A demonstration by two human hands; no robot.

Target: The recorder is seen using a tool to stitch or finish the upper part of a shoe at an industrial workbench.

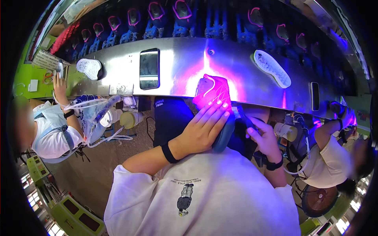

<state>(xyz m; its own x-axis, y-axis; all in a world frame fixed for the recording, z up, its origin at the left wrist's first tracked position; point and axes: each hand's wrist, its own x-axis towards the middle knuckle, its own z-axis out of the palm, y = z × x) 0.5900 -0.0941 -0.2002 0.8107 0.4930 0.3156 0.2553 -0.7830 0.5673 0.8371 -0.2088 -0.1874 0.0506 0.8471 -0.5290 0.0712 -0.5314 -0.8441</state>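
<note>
A shoe upper (214, 89) stretched on a dark blue last (225, 135) stands between my body and the metal table's edge, lit pink and purple, its toe toward the table. My left hand (202, 128) lies across it, several fingers extended over its side and holding it. Beside the shoe, my right hand (264, 137) is closed around the dark handle of a brush-like tool (245, 117). The tool's pale end is close to the shoe's right side; whether it touches I cannot tell.
On the metal table (118, 59) lie a white sole (89, 69), a large black phone (149, 69), another white sole (271, 69) and a smaller phone (314, 96). Behind it runs a rack of lasted uppers (156, 11). Co-workers sit at left (55, 129) and right (328, 157); pots (131, 119) hang below the edge.
</note>
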